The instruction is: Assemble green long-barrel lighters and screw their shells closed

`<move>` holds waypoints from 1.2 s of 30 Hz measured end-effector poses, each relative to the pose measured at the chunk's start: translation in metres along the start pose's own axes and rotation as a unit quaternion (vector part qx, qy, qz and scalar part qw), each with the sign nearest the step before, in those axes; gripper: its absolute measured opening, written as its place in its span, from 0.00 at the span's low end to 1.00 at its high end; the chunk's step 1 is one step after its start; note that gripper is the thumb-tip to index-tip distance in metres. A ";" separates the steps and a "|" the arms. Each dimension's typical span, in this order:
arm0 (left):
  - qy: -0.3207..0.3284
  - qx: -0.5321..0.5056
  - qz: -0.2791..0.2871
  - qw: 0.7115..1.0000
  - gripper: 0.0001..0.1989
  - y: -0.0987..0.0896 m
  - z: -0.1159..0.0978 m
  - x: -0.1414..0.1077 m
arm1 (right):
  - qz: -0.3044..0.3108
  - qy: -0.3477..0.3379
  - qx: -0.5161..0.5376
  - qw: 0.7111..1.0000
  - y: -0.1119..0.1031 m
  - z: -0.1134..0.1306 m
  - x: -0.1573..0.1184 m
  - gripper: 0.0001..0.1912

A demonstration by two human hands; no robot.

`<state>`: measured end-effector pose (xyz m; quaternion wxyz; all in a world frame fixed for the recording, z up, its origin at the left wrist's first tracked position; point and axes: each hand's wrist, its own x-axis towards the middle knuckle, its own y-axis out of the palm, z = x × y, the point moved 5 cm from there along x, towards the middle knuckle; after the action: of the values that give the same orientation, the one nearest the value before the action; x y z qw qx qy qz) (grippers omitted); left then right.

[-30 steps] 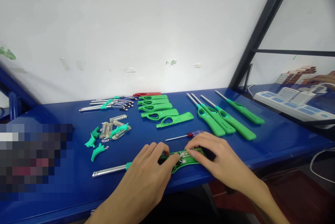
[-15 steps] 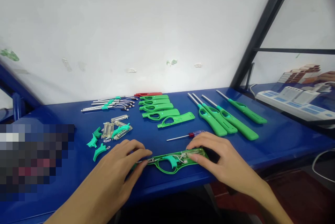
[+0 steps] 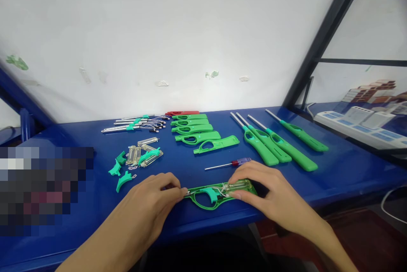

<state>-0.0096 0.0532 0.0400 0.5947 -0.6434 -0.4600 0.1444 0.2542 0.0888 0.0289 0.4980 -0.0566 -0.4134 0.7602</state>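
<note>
An opened green gas lighter [image 3: 214, 190] lies at the table's front with its inside facing up. In it are a teal trigger [image 3: 211, 195], thin white wires and a clear fuel tank [image 3: 241, 185]. My left hand [image 3: 159, 198] pinches the lighter's narrow left end, around the metal tube, most of which its fingers hide. Across the handle end, the thumb and fingers of my right hand [image 3: 267, 187] close over the tank and shell. A screwdriver [image 3: 235, 163] with a red and purple handle lies just behind my right fingers.
Green shell halves [image 3: 197, 137] and a red one [image 3: 182, 113] lie at the back. Metal tubes with wires [image 3: 127, 128], clear tanks [image 3: 135, 154] and teal triggers [image 3: 124, 181] are on the left. Several whole lighters [image 3: 263, 147] lie right, near a power strip [image 3: 359, 126].
My left fingers have closed into a tighter pinch at the tube end. My right hand keeps its hold on the handle end. The whole view has shifted slightly.
</note>
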 end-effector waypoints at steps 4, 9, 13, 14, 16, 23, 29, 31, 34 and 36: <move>0.024 0.053 0.020 0.998 0.20 0.000 -0.003 0.000 | 0.001 0.001 0.001 1.000 0.000 0.000 0.000 0.05; 0.025 0.069 0.020 0.997 0.20 0.002 -0.004 -0.002 | -0.002 0.001 0.002 1.000 0.000 0.000 0.000 0.05; 0.017 0.060 0.018 0.998 0.21 0.002 -0.004 -0.002 | -0.001 -0.002 0.005 1.000 0.000 0.000 -0.001 0.05; 0.013 0.056 0.020 0.998 0.21 0.002 -0.004 -0.001 | -0.001 -0.003 0.007 1.000 0.000 0.000 -0.001 0.05; 0.005 0.047 0.026 0.999 0.20 0.002 -0.004 -0.001 | -0.002 -0.007 0.008 1.000 0.000 0.000 0.000 0.05; -0.003 0.039 0.023 0.999 0.20 0.005 -0.002 -0.004 | -0.009 -0.018 0.007 1.000 0.000 0.001 0.000 0.06; -0.011 0.053 0.036 0.998 0.15 0.006 -0.002 -0.004 | -0.013 -0.031 -0.005 0.999 0.001 0.002 -0.001 0.07; -0.009 0.061 0.041 0.997 0.15 0.006 -0.002 -0.004 | -0.017 -0.033 -0.009 0.999 0.001 0.002 -0.001 0.07; -0.004 0.066 0.037 0.997 0.15 0.005 -0.003 -0.004 | -0.054 -0.039 -0.008 0.998 -0.003 0.004 -0.004 0.06; -0.003 0.068 0.031 0.997 0.15 0.004 -0.003 -0.003 | -0.096 -0.042 -0.002 0.995 -0.008 0.004 -0.005 0.06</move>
<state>-0.0070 0.0490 0.0356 0.6311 -0.6147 -0.4308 0.1958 0.2601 0.0838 0.0351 0.5508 0.0144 -0.4386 0.7099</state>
